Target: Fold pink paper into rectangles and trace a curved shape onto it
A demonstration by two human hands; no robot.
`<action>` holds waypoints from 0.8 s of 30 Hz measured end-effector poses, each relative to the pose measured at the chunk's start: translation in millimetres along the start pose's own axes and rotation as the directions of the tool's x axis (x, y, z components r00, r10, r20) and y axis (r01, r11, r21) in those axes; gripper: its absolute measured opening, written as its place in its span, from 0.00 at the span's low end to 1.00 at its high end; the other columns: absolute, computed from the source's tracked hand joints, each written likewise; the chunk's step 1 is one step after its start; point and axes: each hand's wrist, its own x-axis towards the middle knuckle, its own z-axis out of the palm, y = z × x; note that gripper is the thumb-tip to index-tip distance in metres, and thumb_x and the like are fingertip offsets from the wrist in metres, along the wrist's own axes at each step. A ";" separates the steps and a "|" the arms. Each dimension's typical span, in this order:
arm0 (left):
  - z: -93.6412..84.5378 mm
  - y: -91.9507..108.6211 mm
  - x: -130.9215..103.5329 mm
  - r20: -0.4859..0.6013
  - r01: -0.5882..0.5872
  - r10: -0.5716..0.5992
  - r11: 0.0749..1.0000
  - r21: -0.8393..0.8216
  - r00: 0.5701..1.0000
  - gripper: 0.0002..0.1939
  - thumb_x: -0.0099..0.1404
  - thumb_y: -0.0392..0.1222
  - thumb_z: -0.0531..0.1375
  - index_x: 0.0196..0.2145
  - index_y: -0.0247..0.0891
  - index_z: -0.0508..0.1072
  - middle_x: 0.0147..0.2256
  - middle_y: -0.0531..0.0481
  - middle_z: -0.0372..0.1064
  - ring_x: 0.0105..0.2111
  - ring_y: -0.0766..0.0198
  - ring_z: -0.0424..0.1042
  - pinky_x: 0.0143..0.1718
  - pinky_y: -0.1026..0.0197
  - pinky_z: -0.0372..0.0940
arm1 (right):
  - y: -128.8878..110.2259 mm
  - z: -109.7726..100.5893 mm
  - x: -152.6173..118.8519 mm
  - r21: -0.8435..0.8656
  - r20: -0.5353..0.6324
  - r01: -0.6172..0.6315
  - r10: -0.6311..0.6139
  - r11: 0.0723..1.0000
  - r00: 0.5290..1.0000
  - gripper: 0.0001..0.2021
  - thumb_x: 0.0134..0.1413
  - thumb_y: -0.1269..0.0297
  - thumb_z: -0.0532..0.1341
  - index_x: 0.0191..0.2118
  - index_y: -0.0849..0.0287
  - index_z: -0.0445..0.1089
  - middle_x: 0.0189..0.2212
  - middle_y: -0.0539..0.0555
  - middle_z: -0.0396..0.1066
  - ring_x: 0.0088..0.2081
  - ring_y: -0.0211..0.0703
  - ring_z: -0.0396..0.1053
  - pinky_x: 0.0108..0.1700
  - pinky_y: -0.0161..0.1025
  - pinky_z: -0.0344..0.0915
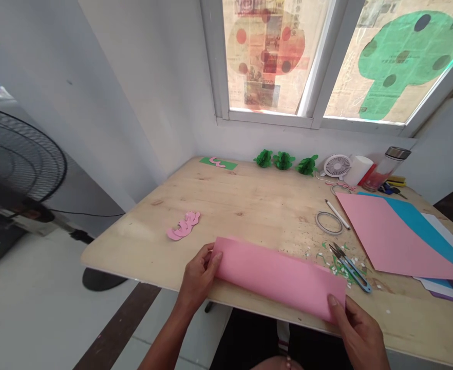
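A long pink paper strip (pixel 278 277), seemingly in more than one layer, is held near the table's front edge. My left hand (pixel 201 275) grips its left end, thumb on top. At the right end my right hand (pixel 355 321) pinches it the same way, fingers underneath and partly hidden. Beyond the strip, to the left, lie curled pink paper cutouts (pixel 184 226). Blue-handled snips (pixel 352 270) rest on green and white paper scraps to the right, just past the strip's end.
Pink sheets (pixel 399 234) overlap blue and white ones at the right. A white pen (pixel 337 215) and a grey ring (pixel 328 223) lie mid-right. Green paper shapes (pixel 284 160), a small fan (pixel 337 166) and a glass bottle (pixel 384 169) line the back. A green card (pixel 228 165) lies back left.
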 end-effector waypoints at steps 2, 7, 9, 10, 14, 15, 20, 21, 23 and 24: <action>1.4 2.3 -7.3 -0.043 0.017 -0.019 0.998 -0.053 0.999 0.28 0.62 0.55 0.55 0.55 0.37 0.61 0.28 0.53 0.69 0.32 0.61 0.70 0.35 0.63 0.63 | 1.8 -0.2 1.3 -0.058 0.012 -0.008 0.009 0.998 1.000 0.21 0.56 0.47 0.55 0.23 0.59 0.68 0.20 0.47 0.65 0.28 0.42 0.66 0.29 0.30 0.61; 4.4 -0.9 -21.3 -0.103 0.030 -0.035 0.998 -0.057 0.994 0.31 0.62 0.54 0.55 0.59 0.38 0.58 0.29 0.53 0.68 0.34 0.62 0.69 0.40 0.61 0.63 | 2.3 2.6 4.2 -0.141 0.021 -0.041 0.045 0.989 0.999 0.22 0.56 0.46 0.53 0.26 0.59 0.70 0.20 0.48 0.67 0.29 0.44 0.68 0.28 0.31 0.60; 5.0 -4.5 -21.1 -0.134 0.034 -0.025 0.997 0.063 0.991 0.27 0.62 0.55 0.56 0.55 0.39 0.64 0.30 0.52 0.68 0.33 0.62 0.68 0.38 0.60 0.64 | 2.4 4.1 4.7 -0.174 -0.002 -0.049 0.050 0.983 0.999 0.22 0.56 0.45 0.53 0.27 0.59 0.71 0.22 0.49 0.69 0.28 0.43 0.68 0.27 0.32 0.60; 5.6 -6.0 -20.3 -0.160 0.018 0.004 0.991 0.135 0.987 0.24 0.62 0.54 0.56 0.52 0.40 0.66 0.32 0.51 0.68 0.34 0.61 0.69 0.39 0.60 0.64 | 2.7 4.8 4.9 -0.193 -0.010 -0.050 0.049 0.980 0.999 0.23 0.56 0.45 0.53 0.27 0.60 0.71 0.22 0.49 0.69 0.27 0.43 0.67 0.27 0.32 0.60; 13.4 -6.8 -21.2 -0.258 -0.201 0.344 0.868 0.455 0.903 0.18 0.66 0.47 0.53 0.51 0.40 0.68 0.47 0.42 0.67 0.51 0.52 0.64 0.53 0.49 0.60 | 4.6 6.5 5.9 -0.251 -0.018 -0.047 0.043 0.967 0.999 0.24 0.55 0.43 0.52 0.28 0.60 0.73 0.19 0.49 0.68 0.23 0.41 0.66 0.24 0.32 0.59; 16.9 -6.0 -23.6 -0.235 -0.264 0.436 0.809 0.526 0.869 0.18 0.67 0.44 0.52 0.53 0.40 0.67 0.52 0.40 0.64 0.55 0.50 0.61 0.56 0.47 0.57 | 4.9 6.7 6.1 -0.260 -0.017 -0.041 0.038 0.965 0.999 0.24 0.54 0.43 0.52 0.27 0.59 0.72 0.18 0.49 0.68 0.22 0.41 0.65 0.24 0.32 0.59; 33.2 -2.6 -40.2 0.069 -0.456 0.595 0.530 0.715 0.800 0.27 0.65 0.36 0.54 0.61 0.47 0.58 0.66 0.43 0.44 0.65 0.42 0.41 0.62 0.35 0.39 | 4.8 7.3 6.0 -0.311 -0.026 0.006 -0.015 0.950 1.000 0.23 0.55 0.43 0.52 0.22 0.57 0.67 0.14 0.47 0.61 0.19 0.38 0.62 0.23 0.32 0.58; 34.7 -2.1 -41.9 0.104 -0.465 0.594 0.495 0.734 0.797 0.29 0.65 0.36 0.54 0.62 0.47 0.57 0.66 0.43 0.42 0.66 0.41 0.39 0.62 0.34 0.36 | 5.2 7.2 6.3 -0.322 -0.028 0.011 -0.021 0.947 0.999 0.23 0.55 0.43 0.52 0.21 0.57 0.67 0.14 0.47 0.61 0.19 0.38 0.62 0.22 0.32 0.58; 36.0 -1.3 -42.3 0.186 -0.500 0.581 0.442 0.745 0.792 0.31 0.64 0.38 0.55 0.64 0.46 0.54 0.67 0.43 0.42 0.66 0.41 0.38 0.62 0.34 0.34 | 6.4 6.8 7.5 -0.334 -0.022 0.024 -0.033 0.942 0.999 0.24 0.54 0.43 0.52 0.21 0.56 0.67 0.14 0.47 0.61 0.19 0.38 0.62 0.22 0.31 0.59; 36.4 -0.9 -41.4 0.245 -0.531 0.568 0.418 0.737 0.786 0.31 0.64 0.39 0.55 0.64 0.46 0.52 0.66 0.44 0.43 0.66 0.42 0.38 0.62 0.34 0.33 | 6.9 6.4 8.3 -0.333 -0.010 0.036 -0.042 0.942 0.999 0.24 0.53 0.42 0.53 0.20 0.56 0.67 0.13 0.47 0.62 0.18 0.38 0.62 0.21 0.31 0.59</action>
